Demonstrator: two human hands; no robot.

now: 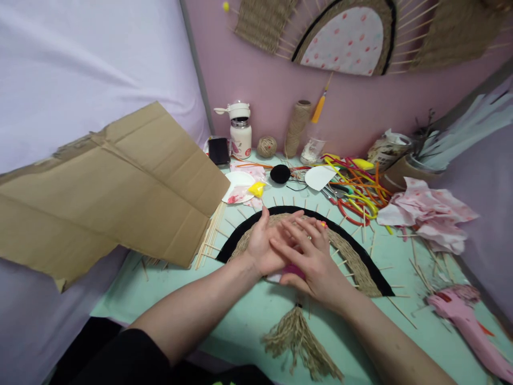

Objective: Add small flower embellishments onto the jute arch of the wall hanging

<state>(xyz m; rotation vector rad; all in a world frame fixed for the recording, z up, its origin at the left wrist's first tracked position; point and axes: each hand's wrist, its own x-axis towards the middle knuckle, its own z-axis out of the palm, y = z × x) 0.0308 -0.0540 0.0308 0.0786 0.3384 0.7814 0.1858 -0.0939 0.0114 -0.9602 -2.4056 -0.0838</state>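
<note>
Both my hands lie over a half-round woven jute piece with a black rim, wooden sticks and a jute tassel at its flat edge. My left hand rests palm up on the weave. My right hand lies across it, fingers spread and flat, pressing down. A pink fabric bit shows under my right palm; whether either hand grips it is hidden.
A large cardboard sheet leans at the left. A pink glue gun lies at the right, near crumpled pink fabric. Coloured tubes and scissors, twine spools, a bottle and a phone stand at the back.
</note>
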